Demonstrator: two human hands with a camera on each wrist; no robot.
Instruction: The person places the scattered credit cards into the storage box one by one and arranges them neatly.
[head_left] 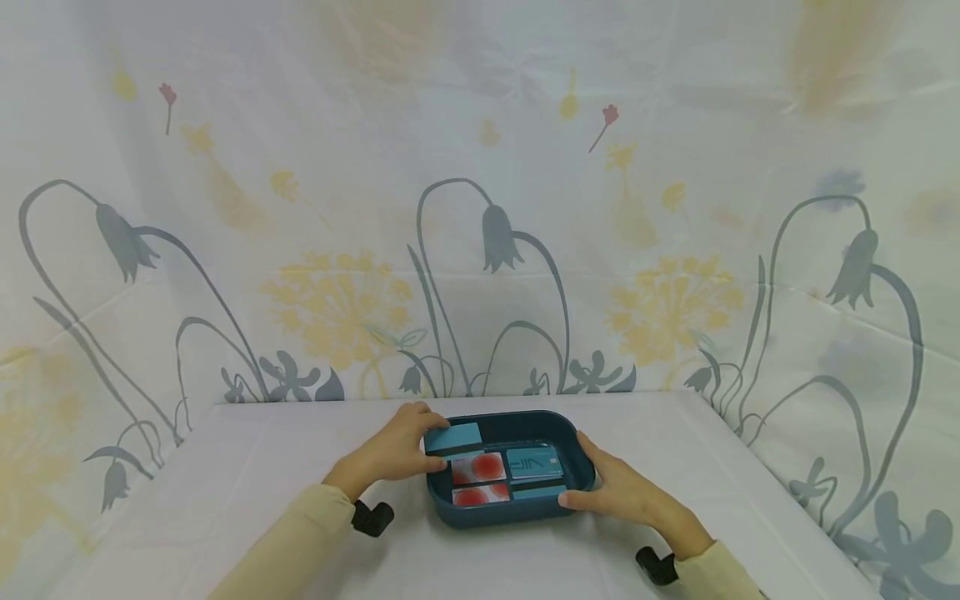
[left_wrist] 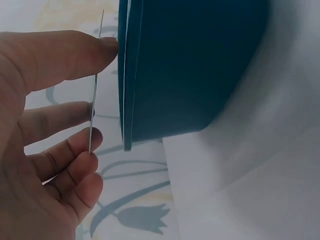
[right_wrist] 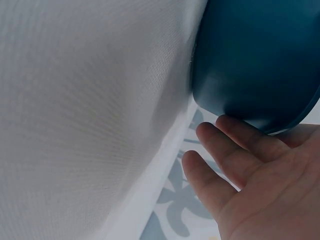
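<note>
My left hand [head_left: 401,446] pinches a thin blue card [head_left: 454,437] with a dark stripe, thumb in front and fingers behind, over the left end of a dark teal plastic tray [head_left: 487,518]. The left wrist view shows this card [left_wrist: 93,105] edge-on, beside the tray's rim. At the tray's right end, my right hand [head_left: 618,490] holds the rim, its thumb over the front corner. Its other fingers [right_wrist: 232,155] extend along the outer wall. Inside lie red-and-white cards [head_left: 478,468], a blue card with VIP lettering [head_left: 534,462] and another blue card with a dark stripe [head_left: 538,492].
The tray stands on a white-covered table [head_left: 300,442] near its back edge. Behind hangs a pale curtain [head_left: 480,250] printed with grey and yellow flowers. Black wrist mounts [head_left: 372,518] sit below both hands.
</note>
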